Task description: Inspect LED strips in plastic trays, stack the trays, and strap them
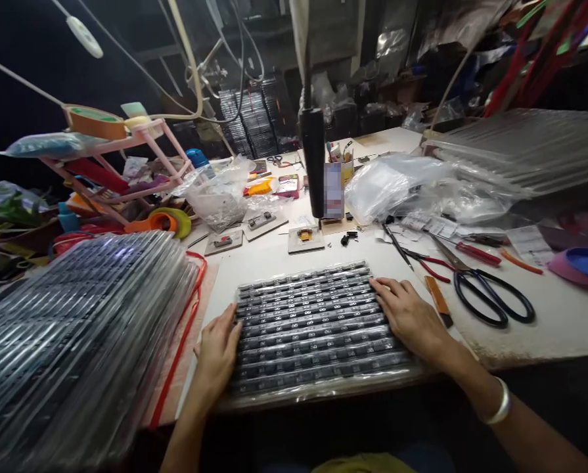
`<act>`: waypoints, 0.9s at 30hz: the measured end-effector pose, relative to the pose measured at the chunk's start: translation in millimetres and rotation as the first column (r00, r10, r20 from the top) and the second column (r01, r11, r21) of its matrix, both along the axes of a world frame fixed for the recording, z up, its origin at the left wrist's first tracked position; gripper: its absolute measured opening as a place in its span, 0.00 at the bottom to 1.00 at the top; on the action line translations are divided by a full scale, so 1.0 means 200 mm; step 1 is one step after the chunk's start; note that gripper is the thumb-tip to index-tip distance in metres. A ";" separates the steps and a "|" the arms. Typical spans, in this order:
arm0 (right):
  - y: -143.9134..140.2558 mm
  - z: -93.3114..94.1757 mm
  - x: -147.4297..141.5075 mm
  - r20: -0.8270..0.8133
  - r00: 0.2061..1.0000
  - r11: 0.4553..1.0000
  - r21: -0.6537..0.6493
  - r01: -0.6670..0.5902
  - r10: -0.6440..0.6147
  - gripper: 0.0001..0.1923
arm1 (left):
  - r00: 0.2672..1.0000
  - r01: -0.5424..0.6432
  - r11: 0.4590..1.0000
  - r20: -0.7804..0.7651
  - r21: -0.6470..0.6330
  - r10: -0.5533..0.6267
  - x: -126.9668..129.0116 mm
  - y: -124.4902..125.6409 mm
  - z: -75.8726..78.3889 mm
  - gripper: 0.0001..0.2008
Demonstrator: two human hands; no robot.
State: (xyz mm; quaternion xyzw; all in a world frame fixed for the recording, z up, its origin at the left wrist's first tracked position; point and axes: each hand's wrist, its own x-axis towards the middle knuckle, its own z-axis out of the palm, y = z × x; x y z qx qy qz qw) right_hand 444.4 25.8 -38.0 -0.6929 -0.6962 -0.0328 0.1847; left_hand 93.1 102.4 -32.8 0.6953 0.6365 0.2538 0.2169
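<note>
Where the pale worktop [274,259] runs off to the far left, a tall slanting stack of clear plastic-wrapped packs of dark strips [77,328] fills the corner, with a red cord [185,328] looping along its right edge and a pink wire rack [126,164] loaded with tape rolls standing behind it. Just right of that stack, the left hand [219,351] lies open with its fingers spread, pressed flat against the left edge of a flat rectangular pack of black strips with white printed marks, wrapped in clear plastic [313,328]. This pack sits at the near edge of the worktop, right in front of the person, between the two hands. Behind it lie three small grey square plates with little fittings [261,226], and a black upright cylinder [314,164] hangs down above them. On the pack's right upper corner rests the right hand [409,315], also open, palm down, fingers laid over the strips; a silver bangle [498,404] circles that wrist. Just beside this hand lies an orange-handled blade [437,299], then red-handled pliers [431,263], then large black-handled scissors [485,292]. Crumpled clear plastic bags [397,187] lie further back, and another stack of clear-wrapped packs [525,148] sits at the far right.
</note>
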 end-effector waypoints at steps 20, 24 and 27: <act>-0.70 -0.05 -0.13 -0.556 0.800 0.959 0.016 0.281 -0.225 0.25 | 0.919 0.389 0.907 -0.139 0.163 -0.369 0.04 0.16 -0.09 0.25; -0.96 -0.11 -0.10 -0.959 0.115 0.941 -0.223 0.255 -0.259 0.29 | 0.861 0.500 0.859 -0.164 0.104 -0.481 0.28 0.11 -0.08 0.29; -1.02 -0.16 -0.07 -0.964 -0.236 0.982 -0.150 0.110 -0.121 0.24 | 0.874 0.468 0.878 -0.195 0.101 -0.444 0.37 0.10 -0.05 0.33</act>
